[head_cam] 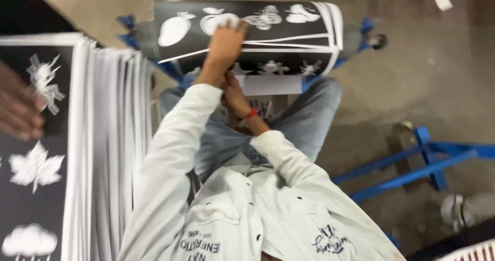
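Left hand [225, 44] presses flat on the curved black sheets with white picture shapes [247, 34]; right hand [233, 88] beneath, grip impossible to tell.

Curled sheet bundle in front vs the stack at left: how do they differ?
The curled sheet bundle bows into a roll and shows fruit and butterfly shapes; the left hand presses on it. The stack at left lies flat, far taller, showing a leaf and a cloud, with another person's hand on it. Both are black sheets with white silhouettes.
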